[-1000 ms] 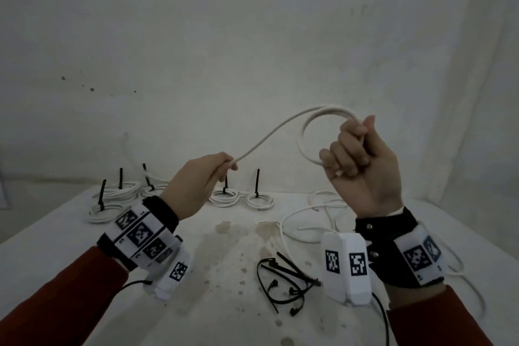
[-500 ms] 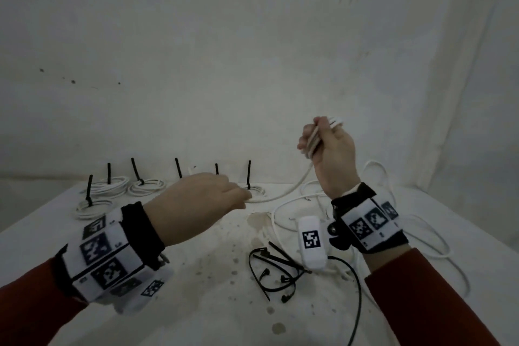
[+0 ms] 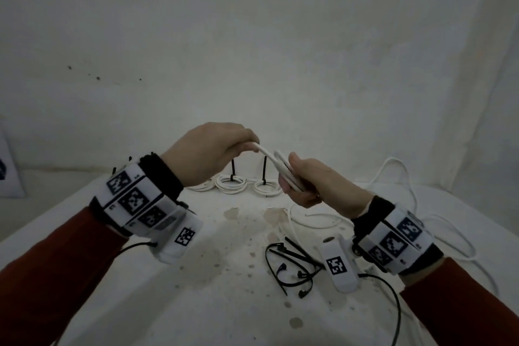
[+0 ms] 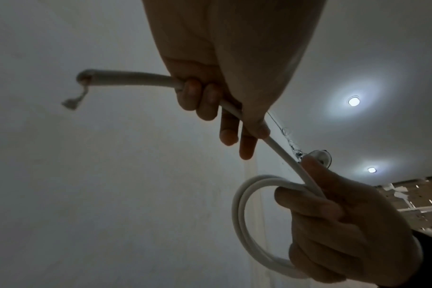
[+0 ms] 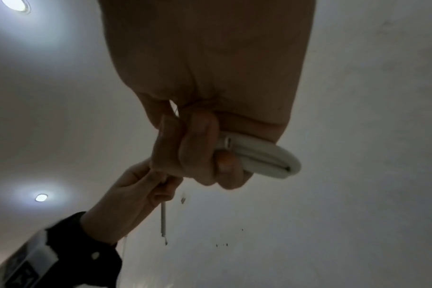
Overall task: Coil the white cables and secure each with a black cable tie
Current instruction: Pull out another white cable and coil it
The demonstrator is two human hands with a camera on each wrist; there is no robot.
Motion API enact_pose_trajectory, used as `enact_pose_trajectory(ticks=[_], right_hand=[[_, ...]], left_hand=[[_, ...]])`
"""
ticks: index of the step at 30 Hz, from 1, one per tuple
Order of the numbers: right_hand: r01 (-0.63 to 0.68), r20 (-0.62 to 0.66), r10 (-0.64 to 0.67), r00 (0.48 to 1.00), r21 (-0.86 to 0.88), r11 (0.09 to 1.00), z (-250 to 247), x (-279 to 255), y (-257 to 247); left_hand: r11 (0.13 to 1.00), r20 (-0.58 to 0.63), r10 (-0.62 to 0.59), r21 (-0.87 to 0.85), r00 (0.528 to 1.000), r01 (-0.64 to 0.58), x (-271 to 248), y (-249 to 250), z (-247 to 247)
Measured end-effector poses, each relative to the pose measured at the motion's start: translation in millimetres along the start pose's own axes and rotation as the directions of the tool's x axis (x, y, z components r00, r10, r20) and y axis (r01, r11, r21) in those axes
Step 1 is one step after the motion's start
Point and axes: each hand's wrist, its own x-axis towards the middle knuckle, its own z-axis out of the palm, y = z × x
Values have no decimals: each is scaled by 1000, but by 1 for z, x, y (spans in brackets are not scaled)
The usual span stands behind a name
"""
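Above the table my right hand (image 3: 302, 180) grips a small coil of white cable (image 3: 286, 173), two loops showing in the left wrist view as the coil (image 4: 244, 214). My left hand (image 3: 224, 149) holds the cable's free end close beside it, fingers curled round the cable (image 4: 136, 78), whose frayed tip sticks out past the fist. From the right wrist the coil (image 5: 261, 155) shows edge-on under my thumb. Loose black cable ties (image 3: 289, 264) lie on the table below my right wrist.
Finished white coils with upright black ties (image 3: 233, 181) sit in a row at the table's far edge. Uncoiled white cables (image 3: 398, 182) sprawl at the right. The white table (image 3: 224, 303) is stained in its middle. A wall stands right behind.
Both hands have come together and lower. The left hand slid up the cable to its end, right next to the coil in my right hand. The long free stretch is gone.
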Motion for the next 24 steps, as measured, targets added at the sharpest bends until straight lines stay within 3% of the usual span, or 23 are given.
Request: enact_pose_trajectory(ticks=[2,5,8,10,12,15,18,20,24], right_hand=[[-17,3,17,1000,68,998,0,-1,-1],[25,65,-48,997,325,945,-3,0,0],[46,104,-113,988,501,864,-4,2,-2],[61,89,-135,987,568,821,-2,3,-5],[84,44,-138,989,601,795,1,6,-8],[107,-73,-79,994,615,781,9,10,-9],[150,-225,-5,974,635,758,16,13,-7],[191,-340,57,939,649,736,20,14,-4],[229,-507,163,846,622,749,27,18,8]], left_hand=[[998,-33,7,-61,999,-9,4,3,4],[989,-113,-16,-145,993,-1,7,6,15],[960,-145,-107,-274,984,64,7,15,27],[894,-128,-213,-425,969,141,5,24,36],[743,-82,-317,-640,945,194,4,33,44],[506,-31,-445,-833,895,223,3,40,54],[152,116,-540,-961,833,233,3,44,58],[-56,236,-536,-968,811,245,2,44,58],[-184,348,-485,-938,802,295,-1,44,58]])
